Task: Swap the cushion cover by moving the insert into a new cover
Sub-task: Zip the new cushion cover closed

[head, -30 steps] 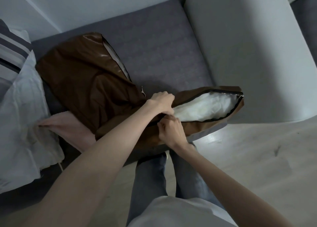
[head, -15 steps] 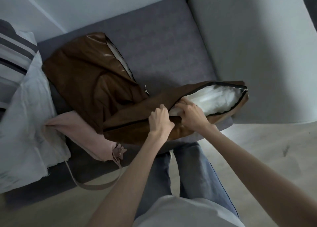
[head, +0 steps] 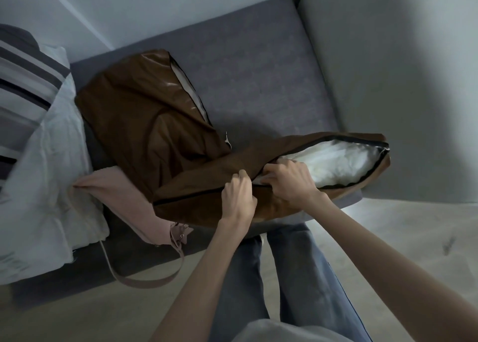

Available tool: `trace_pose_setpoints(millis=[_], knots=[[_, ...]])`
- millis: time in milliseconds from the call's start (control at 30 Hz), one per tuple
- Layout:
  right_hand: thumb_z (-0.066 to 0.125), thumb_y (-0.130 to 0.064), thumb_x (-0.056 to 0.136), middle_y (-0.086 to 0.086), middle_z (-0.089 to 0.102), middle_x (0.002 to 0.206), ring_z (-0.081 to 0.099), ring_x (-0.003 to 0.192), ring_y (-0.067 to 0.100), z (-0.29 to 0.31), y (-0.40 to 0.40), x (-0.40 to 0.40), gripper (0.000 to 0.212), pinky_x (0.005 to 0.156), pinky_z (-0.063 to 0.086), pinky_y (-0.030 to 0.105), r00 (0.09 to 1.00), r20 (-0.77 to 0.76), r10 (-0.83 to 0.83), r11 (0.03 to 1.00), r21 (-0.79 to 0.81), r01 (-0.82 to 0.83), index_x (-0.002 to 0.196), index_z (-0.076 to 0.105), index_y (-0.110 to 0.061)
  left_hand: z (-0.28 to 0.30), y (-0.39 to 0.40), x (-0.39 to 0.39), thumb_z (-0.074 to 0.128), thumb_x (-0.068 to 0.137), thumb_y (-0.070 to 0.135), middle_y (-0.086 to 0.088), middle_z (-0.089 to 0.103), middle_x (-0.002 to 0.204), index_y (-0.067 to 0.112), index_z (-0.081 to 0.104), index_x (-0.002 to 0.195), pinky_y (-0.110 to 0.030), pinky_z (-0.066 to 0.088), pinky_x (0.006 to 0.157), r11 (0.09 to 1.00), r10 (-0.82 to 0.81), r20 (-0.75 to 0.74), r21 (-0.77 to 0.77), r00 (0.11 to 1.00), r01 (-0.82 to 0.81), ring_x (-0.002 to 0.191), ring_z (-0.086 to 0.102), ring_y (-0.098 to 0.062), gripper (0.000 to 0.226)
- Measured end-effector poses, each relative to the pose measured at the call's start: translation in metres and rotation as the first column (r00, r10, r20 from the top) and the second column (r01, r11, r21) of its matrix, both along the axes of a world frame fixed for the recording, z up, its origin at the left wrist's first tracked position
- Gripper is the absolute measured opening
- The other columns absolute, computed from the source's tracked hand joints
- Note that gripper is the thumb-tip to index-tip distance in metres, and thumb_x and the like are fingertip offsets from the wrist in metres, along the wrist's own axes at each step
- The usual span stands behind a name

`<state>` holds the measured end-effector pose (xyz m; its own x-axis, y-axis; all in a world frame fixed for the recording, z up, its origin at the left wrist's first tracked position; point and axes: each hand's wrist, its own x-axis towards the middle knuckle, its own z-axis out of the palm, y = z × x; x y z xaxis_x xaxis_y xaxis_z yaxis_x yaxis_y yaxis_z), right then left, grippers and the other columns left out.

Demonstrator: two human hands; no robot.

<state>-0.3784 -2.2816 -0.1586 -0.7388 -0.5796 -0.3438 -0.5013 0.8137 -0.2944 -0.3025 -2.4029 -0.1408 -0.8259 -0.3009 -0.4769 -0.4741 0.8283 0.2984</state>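
Observation:
A matte brown cushion cover [head: 207, 184] lies across the front edge of the grey sofa seat [head: 258, 83], with the white insert [head: 333, 158] showing through its unzipped right half. My left hand [head: 239, 197] pinches the cover's fabric at the zip line. My right hand [head: 287, 180] grips the cover's edge beside it, where the opening begins. A second, glossy brown cover [head: 144, 109] lies behind on the seat, slack, with pale lining showing at its open edge.
A pink bag [head: 129, 194] with a long strap hangs off the seat front. A white pillow [head: 44, 173] and a striped cushion [head: 18, 83] lie at the left. The sofa's pale armrest [head: 388, 83] rises at the right. My legs stand on the light floor.
My hands uncrossed: the left came back to the near side of the zip, the right moved over to the opening's start. The zipped stretch at the left looks longer.

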Motion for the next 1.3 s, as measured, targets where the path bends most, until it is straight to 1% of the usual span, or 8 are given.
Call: trace_pose_setpoints(millis=[133, 333, 500, 667, 900, 1033, 1167, 1300], knots=[[0.058, -0.037, 0.087, 0.002, 0.063, 0.076, 0.060, 0.065, 0.025, -0.002, -0.007, 0.000, 0.016, 0.047, 0.020, 0.024, 0.996, -0.076, 0.055, 0.998, 0.033, -0.053, 0.092, 0.067, -0.024, -0.001, -0.003, 0.002, 0.062, 0.088, 0.003, -0.014, 0.062, 0.111, 0.006, 0.052, 0.111, -0.027, 0.052, 0.078, 1.000, -0.009, 0.017, -0.029, 1.000, 0.009, 0.097, 0.065, -0.025, 0.026], [0.060, -0.023, 0.086, 0.004, 0.065, 0.087, 0.055, 0.092, 0.026, -0.014, -0.015, 0.002, 0.011, 0.083, 0.038, 0.037, 0.995, -0.054, 0.085, 0.989, -0.114, -0.090, 0.084, 0.069, -0.016, -0.005, -0.013, 0.006, 0.061, 0.088, 0.004, -0.013, 0.064, 0.104, 0.007, 0.053, 0.104, -0.023, 0.048, 0.068, 0.999, 0.007, -0.005, -0.037, 1.000, -0.008, 0.093, 0.066, -0.024, 0.017], [0.063, -0.017, 0.087, 0.005, 0.062, 0.086, 0.053, 0.085, 0.024, -0.018, -0.012, 0.005, 0.011, 0.076, 0.045, 0.033, 0.998, 0.051, 0.045, 0.972, -0.235, -0.032, 0.079, 0.065, -0.010, -0.007, -0.016, 0.007, 0.058, 0.090, 0.009, -0.010, 0.062, 0.093, 0.009, 0.054, 0.094, -0.024, 0.042, 0.059, 0.999, -0.007, -0.026, 0.053, 1.000, 0.009, 0.083, 0.065, -0.023, 0.006], [0.061, -0.024, 0.089, 0.004, 0.063, 0.091, 0.051, 0.093, 0.023, -0.017, -0.008, 0.007, 0.016, 0.085, 0.044, 0.036, 0.998, 0.011, 0.063, 0.978, -0.199, -0.059, 0.079, 0.067, -0.012, -0.012, -0.030, 0.007, 0.053, 0.093, 0.018, 0.009, 0.045, 0.058, 0.019, 0.050, 0.074, -0.017, 0.025, 0.045, 0.986, -0.031, -0.054, 0.161, 0.998, 0.040, 0.049, 0.043, -0.005, 0.020], [0.059, -0.020, 0.083, -0.002, 0.064, 0.100, 0.055, 0.103, 0.027, -0.023, 0.000, 0.014, 0.007, 0.087, 0.035, 0.033, 0.981, 0.178, 0.079, 0.997, -0.008, -0.079, 0.086, 0.065, -0.020, -0.017, -0.047, 0.014, 0.050, 0.090, 0.020, 0.004, 0.060, 0.068, 0.016, 0.065, 0.079, -0.024, 0.035, 0.053, 0.939, -0.128, 0.096, 0.333, 0.987, 0.090, 0.060, 0.051, -0.007, 0.019], [0.061, -0.014, 0.081, 0.003, 0.066, 0.107, 0.047, 0.116, 0.027, -0.022, 0.027, -0.005, 0.011, 0.094, 0.038, 0.037, 0.987, 0.162, -0.016, 0.997, 0.076, 0.004, 0.088, 0.069, -0.013, -0.015, -0.104, 0.026, 0.053, 0.087, 0.017, -0.002, 0.053, 0.054, 0.010, 0.058, 0.056, -0.034, 0.041, 0.058, 0.908, 0.201, 0.085, 0.358, 0.976, -0.218, 0.052, 0.050, -0.016, 0.032], [0.061, -0.013, 0.085, 0.004, 0.068, 0.093, 0.054, 0.098, 0.027, -0.005, 0.004, -0.005, 0.011, 0.083, 0.047, 0.037, 0.981, 0.182, -0.069, 0.992, -0.088, 0.086, 0.078, 0.069, -0.009, 0.003, -0.124, 0.030, 0.051, 0.094, 0.015, 0.002, 0.047, 0.042, 0.011, 0.050, 0.055, -0.035, 0.042, 0.052, 0.821, 0.161, 0.074, 0.544, 0.984, -0.176, 0.040, 0.045, -0.010, 0.039], [0.059, -0.001, 0.079, 0.005, 0.064, 0.097, 0.052, 0.093, 0.025, 0.013, -0.033, 0.028, 0.020, 0.076, 0.047, 0.033, 0.992, -0.034, -0.122, 0.959, -0.261, 0.109, 0.095, 0.069, -0.007, 0.007, -0.118, 0.027, 0.052, 0.095, 0.014, 0.003, 0.050, 0.048, 0.011, 0.056, 0.060, -0.027, 0.040, 0.054, 0.831, 0.163, 0.027, 0.535, 0.986, -0.152, 0.042, 0.045, -0.004, 0.035]])
